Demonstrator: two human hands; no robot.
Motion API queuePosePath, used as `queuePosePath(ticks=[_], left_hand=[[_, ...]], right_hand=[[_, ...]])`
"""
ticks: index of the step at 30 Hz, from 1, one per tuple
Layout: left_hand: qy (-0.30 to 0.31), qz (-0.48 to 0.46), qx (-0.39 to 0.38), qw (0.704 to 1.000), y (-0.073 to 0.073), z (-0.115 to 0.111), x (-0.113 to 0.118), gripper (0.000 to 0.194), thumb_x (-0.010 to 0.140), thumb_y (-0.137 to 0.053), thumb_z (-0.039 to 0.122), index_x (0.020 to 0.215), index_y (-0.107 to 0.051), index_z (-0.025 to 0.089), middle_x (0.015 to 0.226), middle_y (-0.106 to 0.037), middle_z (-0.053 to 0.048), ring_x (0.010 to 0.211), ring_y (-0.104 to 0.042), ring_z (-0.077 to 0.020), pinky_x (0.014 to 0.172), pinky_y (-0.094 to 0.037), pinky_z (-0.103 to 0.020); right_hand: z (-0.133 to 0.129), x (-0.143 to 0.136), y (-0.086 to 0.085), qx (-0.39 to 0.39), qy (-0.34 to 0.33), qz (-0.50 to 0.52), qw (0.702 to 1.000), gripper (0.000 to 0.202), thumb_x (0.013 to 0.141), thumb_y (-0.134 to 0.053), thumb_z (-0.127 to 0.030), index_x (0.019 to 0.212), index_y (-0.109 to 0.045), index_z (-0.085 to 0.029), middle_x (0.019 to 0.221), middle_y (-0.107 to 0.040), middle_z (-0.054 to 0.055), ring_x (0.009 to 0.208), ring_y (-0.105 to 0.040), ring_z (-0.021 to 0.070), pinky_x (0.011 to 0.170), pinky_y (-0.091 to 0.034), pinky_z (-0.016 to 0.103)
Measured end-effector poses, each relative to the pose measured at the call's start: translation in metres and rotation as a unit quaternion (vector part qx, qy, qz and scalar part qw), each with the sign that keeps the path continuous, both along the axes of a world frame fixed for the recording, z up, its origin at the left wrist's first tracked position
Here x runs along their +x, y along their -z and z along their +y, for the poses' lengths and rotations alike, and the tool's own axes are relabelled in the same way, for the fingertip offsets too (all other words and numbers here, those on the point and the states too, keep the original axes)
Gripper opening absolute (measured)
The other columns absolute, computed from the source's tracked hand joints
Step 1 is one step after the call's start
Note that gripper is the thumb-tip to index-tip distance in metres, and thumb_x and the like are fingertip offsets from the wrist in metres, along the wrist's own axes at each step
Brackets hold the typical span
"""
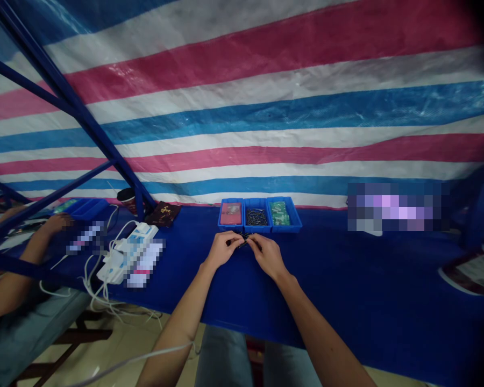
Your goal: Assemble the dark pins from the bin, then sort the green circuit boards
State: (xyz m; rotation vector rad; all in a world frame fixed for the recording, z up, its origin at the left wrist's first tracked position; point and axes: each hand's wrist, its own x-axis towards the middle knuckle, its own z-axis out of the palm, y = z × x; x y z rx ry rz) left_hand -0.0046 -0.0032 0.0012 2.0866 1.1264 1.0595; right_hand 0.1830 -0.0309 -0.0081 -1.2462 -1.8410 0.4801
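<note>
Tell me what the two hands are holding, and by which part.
The left hand and right hand pinch at small dark pieces between their fingertips; which part is gripped cannot be told.

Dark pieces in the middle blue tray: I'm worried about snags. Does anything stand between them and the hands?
Only the tray's front wall separates the dark pieces from the left hand and right hand; nothing else visible does.
</note>
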Motion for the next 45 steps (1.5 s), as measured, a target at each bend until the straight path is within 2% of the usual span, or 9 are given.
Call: queuePosePath(ticks=[4,7,11,15,27,30,33,38,45], left_hand=[[-0.004,-0.003,0.004,1.0,0.0015,0.0007,-0.0005,0.024,0.092,-0.062,0.033,0.085,-0.076,0.015,0.074,-0.069,-0.005,0.064,-0.058,-0.0132,0.064,-0.043,-0.024],[-0.004,-0.005,0.0,1.0,0.0014,0.0007,-0.0005,0.023,0.092,-0.062,0.033,0.086,-0.076,0.015,0.074,-0.068,-0.004,0.064,-0.058,-0.0129,0.064,-0.043,-0.024],[-0.005,-0.003,0.001,1.0,0.0006,0.0005,0.0001,0.025,0.092,-0.062,0.034,0.085,-0.076,0.014,0.074,-0.069,-0.005,0.064,-0.058,-0.0134,0.064,-0.043,-0.024],[0.002,-0.001,0.0,1.0,-0.0003,0.0007,0.0002,0.024,0.092,-0.062,0.033,0.085,-0.076,0.015,0.074,-0.069,-0.005,0.064,-0.058,-0.0134,0.064,-0.043,-0.024],[0.004,-0.005,-0.002,1.0,0.0014,0.001,-0.0002,0.024,0.092,-0.062,0.033,0.084,-0.075,0.014,0.077,-0.07,-0.005,0.065,-0.058,-0.0134,0.064,-0.042,-0.024],[0.001,-0.006,-0.002,1.0,0.0022,0.0014,-0.0009,0.024,0.092,-0.062,0.033,0.084,-0.075,0.014,0.075,-0.069,-0.005,0.064,-0.058,-0.0135,0.064,-0.043,-0.024],[-0.002,-0.006,-0.001,1.0,0.0028,0.0015,-0.0013,0.024,0.092,-0.062,0.033,0.085,-0.075,0.014,0.074,-0.068,-0.005,0.064,-0.058,-0.0135,0.064,-0.043,-0.024],[-0.006,-0.005,0.0,1.0,0.0026,0.0015,0.0,0.024,0.092,-0.062,0.034,0.085,-0.076,0.015,0.073,-0.068,-0.004,0.064,-0.058,-0.0135,0.064,-0.043,-0.025],[-0.003,-0.002,-0.002,1.0,0.002,0.0017,-0.0002,0.023,0.091,-0.063,0.033,0.084,-0.075,0.015,0.074,-0.069,-0.004,0.064,-0.059,-0.0134,0.064,-0.043,-0.025]], right_hand=[[0.0021,-0.0004,0.0036,-0.008,0.005,0.016,1.0,0.02,0.097,-0.051,-0.037,0.1,-0.067,-0.025,0.083,-0.071,0.001,0.069,-0.064,0.0168,0.062,-0.041,0.026],[0.0034,-0.0006,0.0068,0.001,-0.001,0.036,0.999,0.019,0.095,-0.054,-0.033,0.107,-0.066,-0.024,0.088,-0.071,0.001,0.07,-0.063,0.0162,0.064,-0.043,0.026],[0.0026,-0.0007,0.0053,0.016,-0.01,0.037,0.999,0.02,0.098,-0.048,-0.031,0.096,-0.067,-0.024,0.093,-0.071,0.003,0.079,-0.064,0.0178,0.068,-0.044,0.027],[0.0016,-0.0007,0.0025,0.015,-0.009,0.031,0.999,0.021,0.099,-0.047,-0.032,0.094,-0.066,-0.024,0.093,-0.071,0.003,0.081,-0.065,0.0188,0.069,-0.044,0.027],[0.0013,-0.0003,0.0028,0.006,0.016,-0.006,1.0,0.029,0.101,-0.044,-0.037,0.084,-0.063,-0.024,0.081,-0.067,0.001,0.074,-0.063,0.0174,0.066,-0.04,0.027],[0.0023,-0.0008,0.0055,-0.004,0.008,0.016,1.0,0.018,0.099,-0.049,-0.035,0.099,-0.064,-0.025,0.085,-0.068,0.001,0.072,-0.062,0.0166,0.065,-0.041,0.026],[0.0029,-0.0007,0.0073,-0.003,-0.004,0.035,0.999,0.021,0.094,-0.054,-0.029,0.114,-0.06,-0.025,0.088,-0.068,0.001,0.072,-0.062,0.0165,0.066,-0.044,0.026],[0.0024,-0.0003,0.0044,0.022,-0.015,0.028,0.999,0.014,0.096,-0.049,-0.025,0.097,-0.063,-0.024,0.09,-0.066,0.003,0.08,-0.062,0.018,0.071,-0.044,0.028],[0.002,-0.0003,0.0032,0.018,-0.016,0.033,0.999,0.014,0.098,-0.047,-0.026,0.096,-0.061,-0.025,0.095,-0.068,0.002,0.085,-0.064,0.0185,0.073,-0.044,0.028]])
